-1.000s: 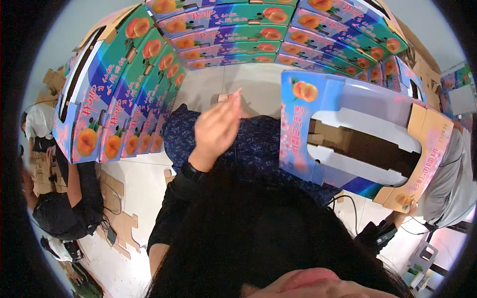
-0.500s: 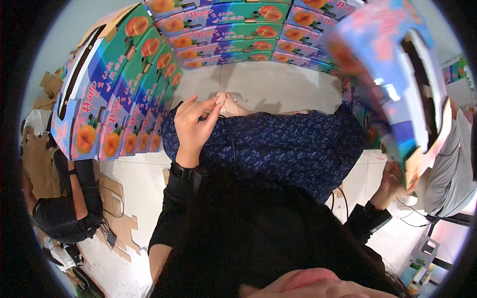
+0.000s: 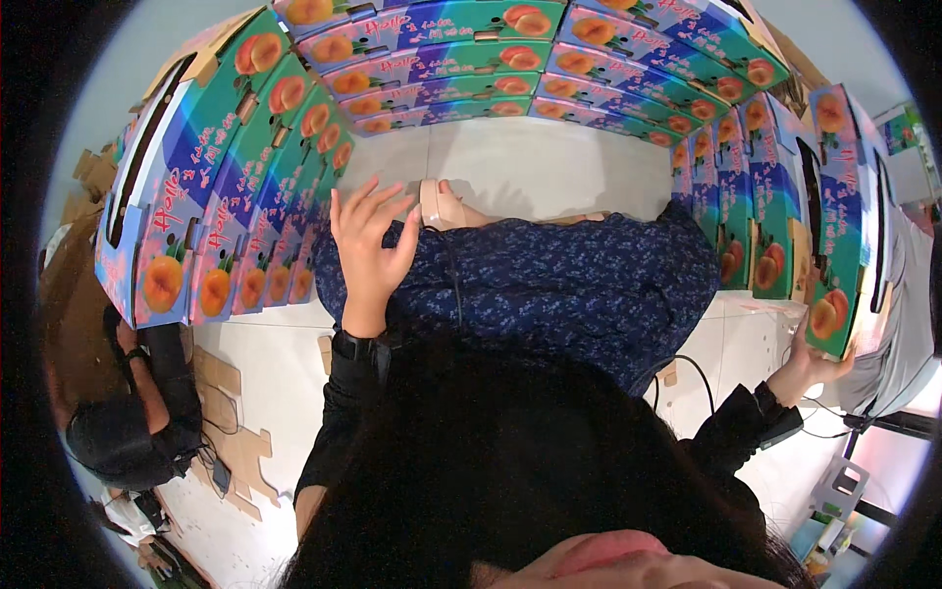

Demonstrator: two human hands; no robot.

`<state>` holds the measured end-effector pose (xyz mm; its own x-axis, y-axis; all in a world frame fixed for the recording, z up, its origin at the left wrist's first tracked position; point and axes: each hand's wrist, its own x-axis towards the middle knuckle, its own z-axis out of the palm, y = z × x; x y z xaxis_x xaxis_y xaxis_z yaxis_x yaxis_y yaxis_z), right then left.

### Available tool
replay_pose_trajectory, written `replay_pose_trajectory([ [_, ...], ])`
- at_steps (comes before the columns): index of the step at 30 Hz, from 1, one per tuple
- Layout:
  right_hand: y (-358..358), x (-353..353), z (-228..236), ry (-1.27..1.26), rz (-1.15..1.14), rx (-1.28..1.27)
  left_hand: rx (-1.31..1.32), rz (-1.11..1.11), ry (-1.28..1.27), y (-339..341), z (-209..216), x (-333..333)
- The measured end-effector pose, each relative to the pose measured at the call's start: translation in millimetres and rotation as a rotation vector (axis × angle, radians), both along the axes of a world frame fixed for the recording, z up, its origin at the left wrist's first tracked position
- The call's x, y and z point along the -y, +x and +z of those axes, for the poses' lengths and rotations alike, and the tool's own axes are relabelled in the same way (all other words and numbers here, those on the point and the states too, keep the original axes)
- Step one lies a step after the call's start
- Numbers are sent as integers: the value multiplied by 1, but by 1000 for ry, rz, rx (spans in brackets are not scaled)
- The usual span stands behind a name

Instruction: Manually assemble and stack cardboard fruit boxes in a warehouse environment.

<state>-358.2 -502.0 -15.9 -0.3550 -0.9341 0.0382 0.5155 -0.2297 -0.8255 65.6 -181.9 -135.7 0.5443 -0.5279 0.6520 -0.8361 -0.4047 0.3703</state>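
At the right, my right hand [image 3: 812, 365] grips the near lower end of a printed cardboard fruit box [image 3: 837, 221]. The fingers are partly hidden by it. This box has a green, blue and pink face with peach pictures and a dark slot along its side. It stands beside a stack of matching boxes [image 3: 773, 196], and I cannot tell whether they touch. Raised over my lap, my left hand [image 3: 368, 250] is open and holds nothing, its fingers spread. Dark blue patterned cloth [image 3: 549, 285] covers my lap just below it.
Stacked boxes of the same kind form a wall at the left [image 3: 211, 187] and another at the back [image 3: 432, 64]. Flattened brown cardboard [image 3: 231, 432] lies on the floor at the left. A person in dark clothing [image 3: 118, 432] is beside it. Grey cloth [image 3: 908, 285] hangs at the far right.
The box in my right hand has swung outward to the right and come upright, uncovering the right stack. My left hand's fingers have spread from a more curled pose.
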Motion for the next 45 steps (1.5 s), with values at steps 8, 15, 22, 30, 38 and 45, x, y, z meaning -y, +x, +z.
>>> replay_pose_trajectory([
  [8,-25,46,-7,107,216,31,-64,-97,98,-3,-14,6],
  [15,10,31,14,70,292,-122,-95,-149,122,-3,-22,10],
  [22,22,30,2,103,240,-11,-127,-209,141,-3,-23,10],
  [30,16,37,-5,108,218,-84,-173,-243,177,-3,-26,10],
  [38,12,43,-2,128,227,-55,-193,-261,148,2,-29,6],
  [45,-14,55,-7,241,218,-157,-209,-265,121,5,-33,6],
])
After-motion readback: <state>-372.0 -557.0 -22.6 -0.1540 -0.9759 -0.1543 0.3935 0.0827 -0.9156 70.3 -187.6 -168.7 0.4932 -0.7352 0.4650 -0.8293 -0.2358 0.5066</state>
